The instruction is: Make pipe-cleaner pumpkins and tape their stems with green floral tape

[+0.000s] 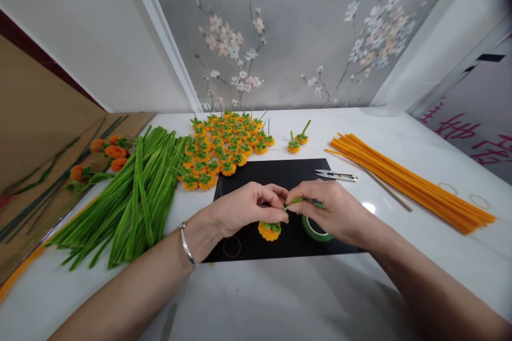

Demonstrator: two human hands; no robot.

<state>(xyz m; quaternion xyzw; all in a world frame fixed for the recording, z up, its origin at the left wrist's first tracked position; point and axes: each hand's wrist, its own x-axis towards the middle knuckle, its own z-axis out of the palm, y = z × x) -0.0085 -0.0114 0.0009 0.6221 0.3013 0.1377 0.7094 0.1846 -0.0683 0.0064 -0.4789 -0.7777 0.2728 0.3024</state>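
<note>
My left hand (256, 205) pinches a small orange pipe-cleaner flower (269, 232) by its green top, the orange petals hanging below the fingers. Close beside it, my right hand (324, 205) has thumb and forefinger closed on a green strip (295, 203) that runs toward the flower's top. Below the right hand, partly covered by it, lies a roll of green tape (318, 232). Both hands are above a black mat (256, 250). Thread snips (336, 175) rest at the mat's upper right edge.
Many finished-looking flowers (224, 141) cluster at the back, with two flowers (298, 141) apart. Green pipe cleaners (132, 202) are piled left, near larger orange flowers (114, 152). Orange pipe cleaners (412, 184) and a thin stick (390, 190) lie right. A wall panel (288, 37) stands behind.
</note>
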